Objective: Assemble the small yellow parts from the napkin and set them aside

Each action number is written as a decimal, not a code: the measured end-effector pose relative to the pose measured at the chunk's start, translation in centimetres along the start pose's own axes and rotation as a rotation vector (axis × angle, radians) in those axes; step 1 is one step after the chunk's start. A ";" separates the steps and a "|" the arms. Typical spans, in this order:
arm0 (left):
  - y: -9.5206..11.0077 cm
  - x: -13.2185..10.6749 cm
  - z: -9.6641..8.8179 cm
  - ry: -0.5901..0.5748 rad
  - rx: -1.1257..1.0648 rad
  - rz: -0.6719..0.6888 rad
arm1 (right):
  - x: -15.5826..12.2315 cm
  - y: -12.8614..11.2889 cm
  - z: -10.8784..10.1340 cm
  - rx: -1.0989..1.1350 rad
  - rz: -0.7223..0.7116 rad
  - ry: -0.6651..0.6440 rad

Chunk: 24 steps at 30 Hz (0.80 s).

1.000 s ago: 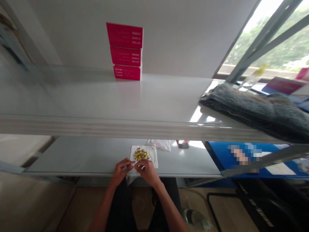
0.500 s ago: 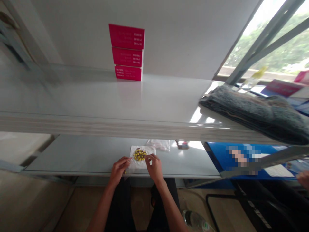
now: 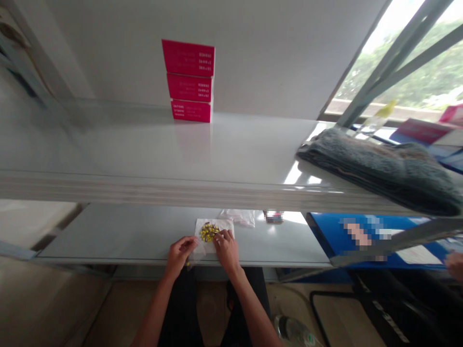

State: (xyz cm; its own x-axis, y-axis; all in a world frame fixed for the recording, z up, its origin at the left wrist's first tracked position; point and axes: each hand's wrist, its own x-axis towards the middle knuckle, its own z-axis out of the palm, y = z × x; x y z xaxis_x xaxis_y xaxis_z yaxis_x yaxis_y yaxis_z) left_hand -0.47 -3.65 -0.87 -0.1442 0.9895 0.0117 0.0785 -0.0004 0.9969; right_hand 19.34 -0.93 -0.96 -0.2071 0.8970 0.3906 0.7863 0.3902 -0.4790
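I see my left hand (image 3: 180, 250) pinching the white paper (image 3: 224, 224) at its near edge; my right hand (image 3: 226, 246), palm down, touches the yellow pieces (image 3: 207, 232), grip unclear.

There were three magenta boxes (image 3: 190, 86), one folded grey towel (image 3: 376, 166), one clear plastic bag (image 3: 240, 217) and one white paper sheet (image 3: 226, 225). The small yellow pieces (image 3: 207, 233) on it were too many to count.

Both forearms forward; left hand (image 3: 179, 250) curled; right hand (image 3: 224, 246) palm-down, fingers bent
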 end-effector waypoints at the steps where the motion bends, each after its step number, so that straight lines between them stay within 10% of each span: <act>1: 0.1 0.0 0.0 0.002 0.007 0.006 | 0.0 0.1 0.0 0.001 -0.010 0.003; 24: 0.6 0.0 0.0 -0.102 0.053 0.058 | 0.3 -2.8 -1.7 0.486 -0.119 -0.127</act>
State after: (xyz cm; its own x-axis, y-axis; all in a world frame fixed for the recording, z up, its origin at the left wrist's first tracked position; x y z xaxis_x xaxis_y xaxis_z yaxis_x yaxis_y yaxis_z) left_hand -0.46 -3.64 -0.23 -0.0369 0.9976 0.0587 0.1366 -0.0531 0.9892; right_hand 18.07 -2.09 1.88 -0.3716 0.8470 0.3801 0.3983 0.5153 -0.7589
